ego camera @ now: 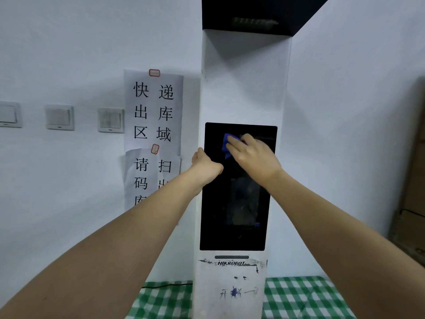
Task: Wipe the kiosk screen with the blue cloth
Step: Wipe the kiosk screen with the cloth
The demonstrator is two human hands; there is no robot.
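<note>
A tall white kiosk (243, 88) stands against the wall with a dark screen (236, 203) set in its front. My right hand (250, 153) presses a small blue cloth (226, 143) flat against the upper part of the screen; only the cloth's left edge shows past my fingers. My left hand (204, 168) grips the kiosk's left edge beside the screen, its fingers wrapped round the side and mostly hidden.
Paper signs (154, 111) with printed characters hang on the wall left of the kiosk, beside three wall switches (59, 117). A green checked cloth (299, 295) covers the surface at the kiosk's base. Brown cardboard boxes (411, 180) stand at the right edge. A black hood (253, 12) tops the kiosk.
</note>
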